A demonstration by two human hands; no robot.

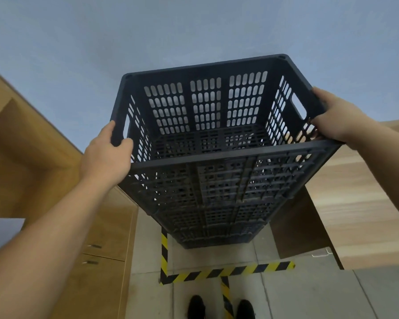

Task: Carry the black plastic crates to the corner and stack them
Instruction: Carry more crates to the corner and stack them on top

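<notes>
Lower crates (pixel 217 226) in the stack sit largely hidden beneath the top crate (pixel 217 125); black shoes (pixel 220 307) are cropped by the bottom edge.

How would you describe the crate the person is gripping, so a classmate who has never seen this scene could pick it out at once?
Find the blue-grey wall between the wooden cabinets; a tall stack of black crates stands against it, inside yellow-and-black floor tape. The top crate is the one meant. Unlike those beneath, its open inside shows, and the left hand and right hand grip its side rims.

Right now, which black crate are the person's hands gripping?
The top crate of the stack: left hand and right hand grip its rim; those beneath go untouched.
</notes>
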